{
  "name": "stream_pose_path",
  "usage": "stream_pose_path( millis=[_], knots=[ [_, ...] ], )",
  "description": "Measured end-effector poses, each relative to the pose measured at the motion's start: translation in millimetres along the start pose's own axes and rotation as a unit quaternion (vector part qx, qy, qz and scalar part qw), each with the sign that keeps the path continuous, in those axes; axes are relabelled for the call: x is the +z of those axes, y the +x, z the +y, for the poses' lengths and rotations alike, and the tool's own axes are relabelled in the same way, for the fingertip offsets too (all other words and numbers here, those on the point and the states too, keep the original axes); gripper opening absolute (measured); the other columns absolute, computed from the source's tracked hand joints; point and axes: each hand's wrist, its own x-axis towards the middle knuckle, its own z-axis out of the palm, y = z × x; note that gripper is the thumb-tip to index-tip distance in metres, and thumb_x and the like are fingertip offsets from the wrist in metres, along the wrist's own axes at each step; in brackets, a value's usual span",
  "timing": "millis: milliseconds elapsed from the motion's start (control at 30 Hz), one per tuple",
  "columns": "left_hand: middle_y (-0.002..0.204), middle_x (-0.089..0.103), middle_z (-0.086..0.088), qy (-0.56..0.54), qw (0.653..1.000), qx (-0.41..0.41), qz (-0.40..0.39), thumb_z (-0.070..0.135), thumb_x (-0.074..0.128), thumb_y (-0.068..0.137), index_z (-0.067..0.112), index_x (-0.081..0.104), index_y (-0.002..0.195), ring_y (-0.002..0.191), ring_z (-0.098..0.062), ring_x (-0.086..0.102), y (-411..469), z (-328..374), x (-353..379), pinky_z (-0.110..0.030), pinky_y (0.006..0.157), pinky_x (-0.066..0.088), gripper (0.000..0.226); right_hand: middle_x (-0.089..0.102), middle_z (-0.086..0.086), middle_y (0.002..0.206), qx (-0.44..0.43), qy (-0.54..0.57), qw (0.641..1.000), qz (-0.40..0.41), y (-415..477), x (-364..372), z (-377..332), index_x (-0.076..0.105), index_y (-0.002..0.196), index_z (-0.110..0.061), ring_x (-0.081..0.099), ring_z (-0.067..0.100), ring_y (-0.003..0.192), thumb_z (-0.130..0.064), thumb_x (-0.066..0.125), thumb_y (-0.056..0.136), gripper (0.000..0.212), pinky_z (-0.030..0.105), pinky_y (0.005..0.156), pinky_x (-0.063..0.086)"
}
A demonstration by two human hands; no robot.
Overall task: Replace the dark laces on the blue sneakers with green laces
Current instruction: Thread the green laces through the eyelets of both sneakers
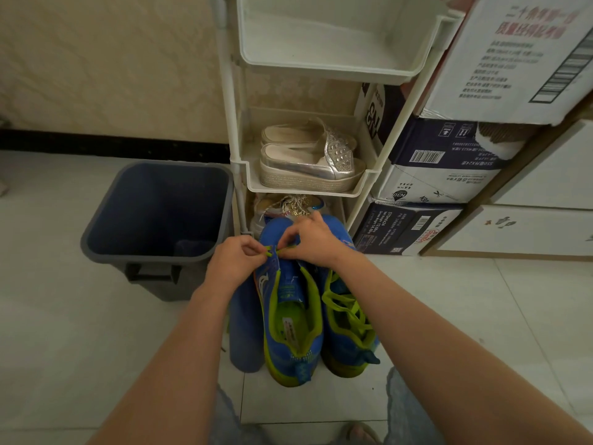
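**On the floor by the shoe rack: green lace started at the toe end**

Down on the pale tiles, the two blue sneakers stand side by side with their toes toward the white rack (239, 175), heels near the person, so the eyelet rows run straight away from the reaching arms. The laced sneaker (349, 319), on the right, already carries loose green lacing. The bare sneaker (290, 319) beside it shows an open tongue and nothing threaded along most of its length, so the job looks roughly half done.

Both hands meet at that shoe's lowest eyelets. The left hand (234, 261) and the right hand (316, 240) each pinch the green lace (272, 251) between thumb and fingertips, the other fingers curled in. Working close to the holes probably keeps the short end stiff enough to feed through. Which eyelet it enters is too small to tell.

A dark bin (154, 252) stands just to the left, likely handy for the discarded dark laces; something dark lies inside, unclear what. A bluish oblong piece (244, 326) rests against the bare sneaker.
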Motion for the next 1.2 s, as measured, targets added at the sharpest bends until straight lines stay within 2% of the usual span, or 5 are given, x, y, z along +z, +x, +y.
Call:
stream_pose_path(
  millis=[167,267,667,833,1200],
  knots=[
    [0.082,0.069,-0.009,-0.056,0.998,-0.019,-0.016,0.007,0.072,0.078,0.024,0.067,0.073,0.084,-0.021,0.065,4,-2,2,-0.036,0.082,0.051,0.019,0.066,-0.006,0.093,0.011,0.002,0.999,0.031,4,7,-5,0.069,0.076,-0.031,0.035,0.017,0.101,-0.032,0.074,0.078,0.006,0.028,0.089,0.026],
    [0.075,0.066,-0.006,-0.091,0.995,-0.025,-0.018,-0.001,0.069,0.079,0.024,0.066,0.068,0.076,-0.017,0.061,3,-5,4,-0.032,0.080,0.050,0.027,0.061,-0.014,0.076,-0.003,0.038,0.999,0.031,2,8,-4,0.053,0.059,-0.037,0.049,0.021,0.100,-0.026,0.076,0.076,0.031,0.033,0.095,0.028],
    [0.068,0.064,0.002,-0.020,1.000,0.011,0.002,0.002,0.072,0.076,0.017,0.060,0.085,0.067,-0.005,0.059,0,-2,2,-0.021,0.062,0.042,0.021,0.048,-0.009,0.077,-0.147,-0.030,0.988,0.041,-6,7,0,0.069,0.073,-0.011,0.032,0.016,0.086,-0.009,0.070,0.080,0.007,0.028,0.078,0.031],
    [0.075,0.067,0.003,-0.020,0.999,0.034,-0.022,0.003,0.070,0.080,0.018,0.069,0.079,0.075,-0.008,0.062,-2,-6,0,-0.015,0.063,0.044,0.015,0.047,-0.022,0.063,-0.105,0.035,0.994,0.020,-11,3,-4,0.063,0.068,-0.019,0.037,0.009,0.076,-0.007,0.067,0.081,0.018,0.029,0.091,0.030],
    [0.076,0.066,0.013,0.043,0.997,0.053,-0.026,0.011,0.069,0.082,0.033,0.066,0.062,0.083,-0.009,0.063,-5,-3,-6,-0.032,0.079,0.051,0.030,0.068,-0.009,0.100,0.057,0.076,0.995,-0.013,-6,0,13,0.072,0.089,-0.034,0.041,0.024,0.109,-0.043,0.055,0.092,0.019,0.034,0.090,0.027]
  ],
)
